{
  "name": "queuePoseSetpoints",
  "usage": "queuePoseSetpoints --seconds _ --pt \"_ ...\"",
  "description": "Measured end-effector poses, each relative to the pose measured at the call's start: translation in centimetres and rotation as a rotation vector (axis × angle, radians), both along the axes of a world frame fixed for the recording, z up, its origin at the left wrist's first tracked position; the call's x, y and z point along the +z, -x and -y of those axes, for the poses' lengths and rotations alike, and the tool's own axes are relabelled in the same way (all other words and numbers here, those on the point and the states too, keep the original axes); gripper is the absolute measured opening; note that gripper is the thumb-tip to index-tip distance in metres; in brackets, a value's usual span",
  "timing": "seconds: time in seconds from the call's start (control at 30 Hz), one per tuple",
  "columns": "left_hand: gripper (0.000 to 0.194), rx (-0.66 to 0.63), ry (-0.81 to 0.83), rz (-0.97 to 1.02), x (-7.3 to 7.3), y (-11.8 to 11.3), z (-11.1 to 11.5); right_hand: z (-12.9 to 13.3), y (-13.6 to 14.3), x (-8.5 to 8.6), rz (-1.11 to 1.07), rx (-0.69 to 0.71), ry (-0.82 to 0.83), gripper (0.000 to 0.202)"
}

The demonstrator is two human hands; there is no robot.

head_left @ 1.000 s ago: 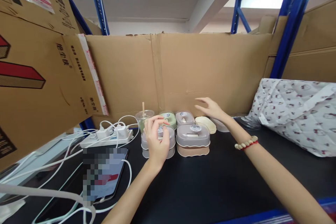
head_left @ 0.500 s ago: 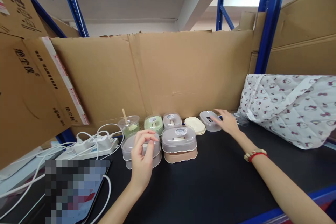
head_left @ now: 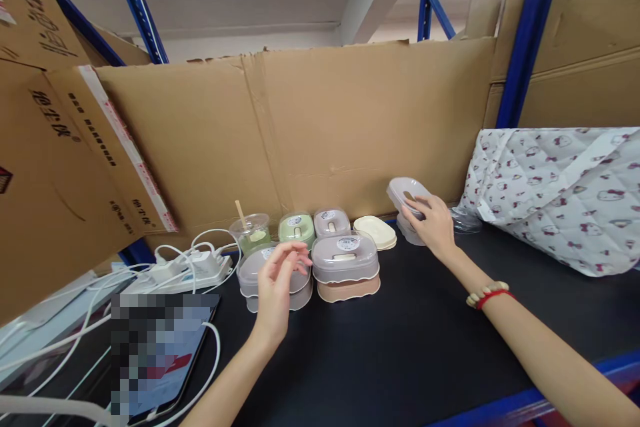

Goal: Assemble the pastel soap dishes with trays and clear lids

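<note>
My right hand [head_left: 434,227] grips a translucent grey lid [head_left: 400,190] with an oval slot. The lid is tilted, its left end raised above a stack of similar grey pieces [head_left: 409,232]. My left hand [head_left: 277,293] is loosely curved with nothing in it, in front of a lidded grey oval box [head_left: 250,273]; whether it touches the box I cannot tell. To its right stands another oval box [head_left: 345,263], with a clear handled lid and a pinkish-brown base. Behind these are a small green box [head_left: 296,227], a small grey box [head_left: 331,221] and a pile of cream oval pieces [head_left: 376,232].
A clear cup [head_left: 250,232] with a stick stands at the back left. White cables and a power strip [head_left: 205,273] lie beside a tablet [head_left: 175,353]. On the right are a patterned quilted bag [head_left: 560,193] and clear plastic pieces [head_left: 465,220]. Cardboard [head_left: 350,127] walls the back.
My right hand has closed on the top grey lid and lifted it off the stack. My left hand stays by the left box. The view has shifted slightly.
</note>
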State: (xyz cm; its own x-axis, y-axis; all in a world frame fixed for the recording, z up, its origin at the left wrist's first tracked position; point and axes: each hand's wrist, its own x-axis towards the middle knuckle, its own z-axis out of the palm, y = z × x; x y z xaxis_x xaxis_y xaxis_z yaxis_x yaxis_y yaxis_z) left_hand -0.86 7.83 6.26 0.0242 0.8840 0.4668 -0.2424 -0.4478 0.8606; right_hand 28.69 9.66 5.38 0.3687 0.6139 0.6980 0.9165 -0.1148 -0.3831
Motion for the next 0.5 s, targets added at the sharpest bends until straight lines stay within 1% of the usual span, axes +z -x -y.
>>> queuePoseSetpoints --seconds 0.07,0.1,0.17,0.2,0.23,0.27,0.3,0.33,0.37,0.4,0.47,0.5 --pt "0.038 -0.148 0.08 0.018 0.1 -0.1 0.4 0.6 2.6 0.6 0.023 0.124 -0.26 0.046" --pt "0.047 -0.227 0.121 0.025 0.2 -0.2 0.6 1.0 4.1 0.8 0.065 0.218 -0.347 0.044" --pt "0.063 -0.346 0.19 0.053 0.1 -0.5 1.0 1.9 7.3 0.6 0.214 0.457 -0.438 0.039" --pt "0.068 -0.362 0.22 0.075 0.1 -0.5 1.1 2.3 8.7 0.4 0.316 0.599 -0.475 0.037" --pt "0.07 -0.34 0.243 0.101 0.2 -0.6 1.2 2.7 9.8 0.1 0.416 0.733 -0.498 0.037" --pt "0.069 -0.284 0.264 0.125 0.3 -0.6 1.2 3.0 10.6 -0.1 0.487 0.829 -0.512 0.037" --pt "0.067 -0.205 0.283 0.143 0.4 -0.6 1.2 3.1 11.0 -0.2 0.52 0.888 -0.513 0.036" --pt "0.065 -0.119 0.298 0.16 0.6 -0.5 1.1 3.1 10.9 -0.3 0.497 0.898 -0.497 0.035" --pt "0.064 -0.049 0.312 0.174 0.8 -0.4 1.1 3.0 10.4 -0.3 0.418 0.856 -0.471 0.036" --pt "0.063 -0.002 0.322 0.186 1.1 -0.3 1.0 2.7 9.6 -0.2 0.302 0.781 -0.429 0.038" --pt "0.061 0.017 0.337 0.202 1.4 -0.1 0.8 1.7 7.4 -0.3 0.071 0.584 -0.284 0.042" --pt "0.058 0.003 0.338 0.203 1.5 0.0 0.7 1.1 6.2 -0.4 0.016 0.499 -0.172 0.043"
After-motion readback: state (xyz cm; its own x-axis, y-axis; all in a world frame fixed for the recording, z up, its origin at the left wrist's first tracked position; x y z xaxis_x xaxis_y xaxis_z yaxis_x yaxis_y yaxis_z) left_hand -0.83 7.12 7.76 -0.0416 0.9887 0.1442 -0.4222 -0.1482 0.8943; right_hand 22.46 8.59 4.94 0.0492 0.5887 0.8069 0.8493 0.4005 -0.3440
